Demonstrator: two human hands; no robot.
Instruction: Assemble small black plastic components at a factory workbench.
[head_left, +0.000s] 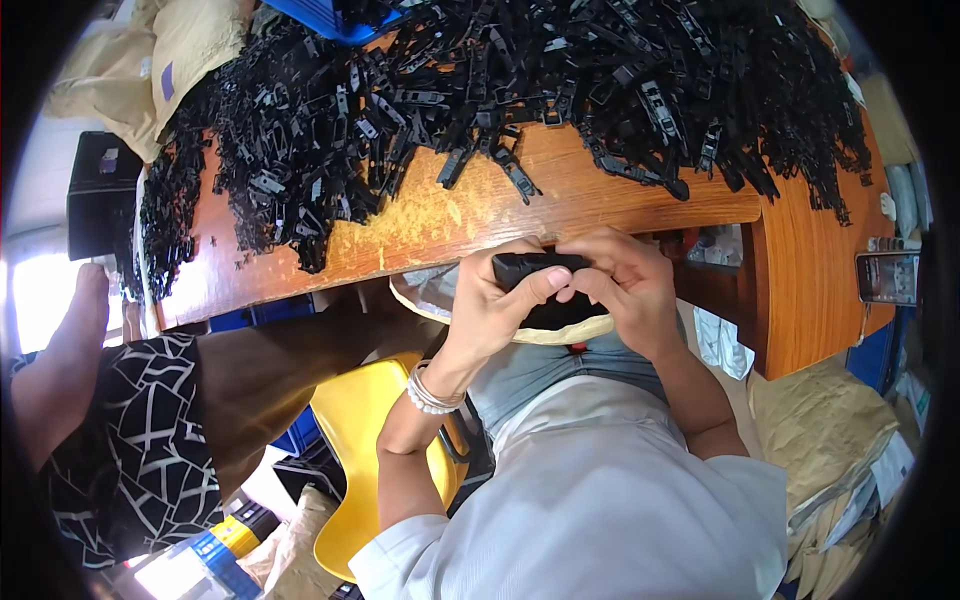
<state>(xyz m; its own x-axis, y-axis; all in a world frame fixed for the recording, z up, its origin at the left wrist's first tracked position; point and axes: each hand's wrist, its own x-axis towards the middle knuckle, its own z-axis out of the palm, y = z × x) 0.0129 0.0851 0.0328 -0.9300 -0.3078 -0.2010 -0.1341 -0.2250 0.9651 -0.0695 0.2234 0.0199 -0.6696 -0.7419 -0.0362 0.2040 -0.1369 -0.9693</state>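
1. grasping black piece (516, 266) in left hand (488, 292), pinching its end in right hand (632, 288).
2. held just off near edge of table (440, 205).
3. seemingly manipulating it by finger.
4. next, probably needs steady pinch.

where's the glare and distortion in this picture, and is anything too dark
Head view: the bright opening at far left is blown out white; head view: the wooden table's front edge bows; head view: the held black piece shows little detail.

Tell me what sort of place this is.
Probably a small workshop: loose black parts lie heaped across much of the table, and brown sacks sit on both sides.
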